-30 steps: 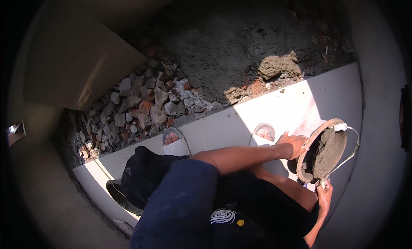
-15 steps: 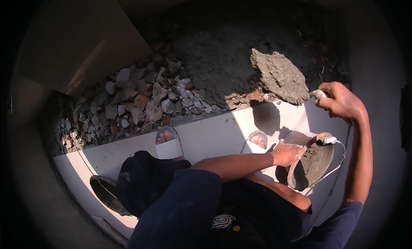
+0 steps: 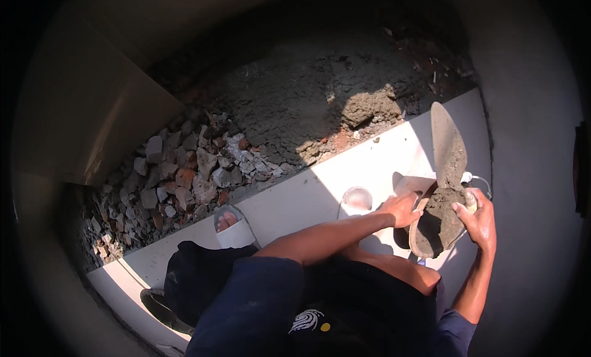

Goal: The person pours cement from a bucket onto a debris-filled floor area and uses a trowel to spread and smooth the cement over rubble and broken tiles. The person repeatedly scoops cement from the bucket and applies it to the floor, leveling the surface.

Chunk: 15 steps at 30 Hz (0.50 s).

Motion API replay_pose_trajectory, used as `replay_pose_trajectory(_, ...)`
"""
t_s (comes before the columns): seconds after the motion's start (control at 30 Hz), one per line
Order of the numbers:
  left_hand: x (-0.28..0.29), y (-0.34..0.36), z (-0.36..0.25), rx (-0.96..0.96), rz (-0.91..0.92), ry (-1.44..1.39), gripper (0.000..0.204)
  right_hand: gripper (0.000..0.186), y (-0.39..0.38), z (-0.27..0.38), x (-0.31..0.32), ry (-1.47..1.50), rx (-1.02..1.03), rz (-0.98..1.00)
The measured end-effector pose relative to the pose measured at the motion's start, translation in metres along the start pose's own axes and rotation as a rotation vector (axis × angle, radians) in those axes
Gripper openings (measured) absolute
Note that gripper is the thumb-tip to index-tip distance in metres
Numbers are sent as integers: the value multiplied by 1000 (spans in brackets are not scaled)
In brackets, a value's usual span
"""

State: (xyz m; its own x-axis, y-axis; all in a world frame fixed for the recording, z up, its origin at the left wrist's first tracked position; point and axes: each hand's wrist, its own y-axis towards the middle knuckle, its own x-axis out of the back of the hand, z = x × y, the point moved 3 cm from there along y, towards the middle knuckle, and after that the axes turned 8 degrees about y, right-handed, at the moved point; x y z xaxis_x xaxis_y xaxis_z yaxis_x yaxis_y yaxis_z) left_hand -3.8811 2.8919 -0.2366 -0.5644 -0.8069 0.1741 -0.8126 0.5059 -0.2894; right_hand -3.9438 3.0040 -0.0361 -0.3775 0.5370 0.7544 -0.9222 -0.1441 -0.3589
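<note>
My right hand (image 3: pixel 477 218) grips the handle of a trowel (image 3: pixel 447 146), whose flat blade stands upward over a round pan of grey mortar (image 3: pixel 438 224). My left hand (image 3: pixel 403 208) holds the pan's rim on its left side. The pan rests on a pale tiled ledge (image 3: pixel 320 190) in bright sun. Beyond the ledge lies a bed of dark wet mortar (image 3: pixel 295 104) with a fresh lump (image 3: pixel 369 109) near its front edge.
Broken brick and stone rubble (image 3: pixel 184 178) fills the trench to the left of the mortar. My feet in pale sandals (image 3: pixel 233 226) stand on the ledge. A large pale slab (image 3: pixel 80 123) leans at the left. A dark dish (image 3: pixel 161 308) sits at the lower left.
My right hand has come back down from the mortar bed to the pan. The trowel's load now lies as a lump on the bed.
</note>
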Motion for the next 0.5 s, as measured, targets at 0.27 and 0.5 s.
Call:
replay_pose_trajectory(0.27, 13, 52, -7, 54, 7, -197, 72, 29, -129, -282, 29, 359, -553, -867)
replay_pose_trajectory(0.5, 23, 62, -35, 89, -65, -200, 66, 37, -104, -309, -14, 901, -571, -647)
